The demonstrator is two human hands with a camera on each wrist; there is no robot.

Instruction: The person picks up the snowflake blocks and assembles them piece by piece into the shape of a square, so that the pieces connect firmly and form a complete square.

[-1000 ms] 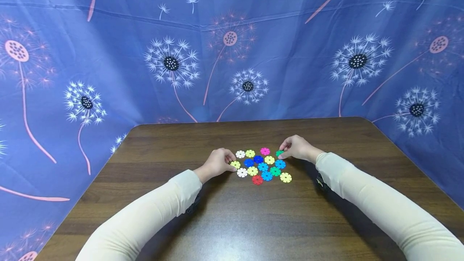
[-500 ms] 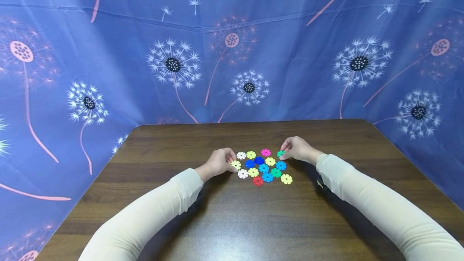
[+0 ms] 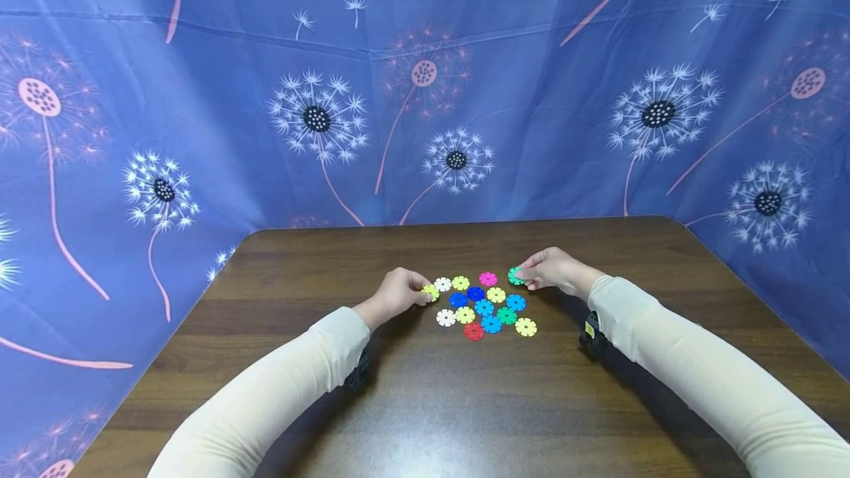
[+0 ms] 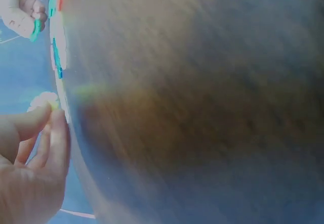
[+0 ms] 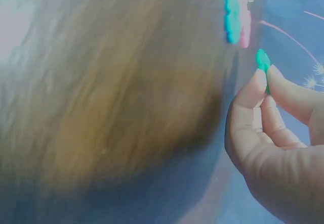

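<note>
My left hand (image 3: 396,293) pinches a yellow notched plastic disc (image 3: 431,292) between thumb and fingers at the left side of a group of such discs. In the left wrist view the disc (image 4: 44,100) looks washed out at the fingertips. On the right, my right hand (image 3: 556,270) grips a green notched disc (image 3: 515,276) by its edge; the right wrist view shows this green disc (image 5: 262,61) edge-on between thumb and finger, raised off the table. Between the hands lie several flat discs, among them a pink one (image 3: 488,279), a red one (image 3: 474,331) and a white one (image 3: 446,317).
The brown wooden table (image 3: 425,404) carries the discs near its middle. Behind it hangs a blue cloth (image 3: 531,94) with dandelion prints. A dark wrist device (image 3: 593,334) sits under the right sleeve.
Both hands have lifted their discs off the table: the yellow one rises slightly on the left, and the green one tilts up on the right. The other discs stay put.
</note>
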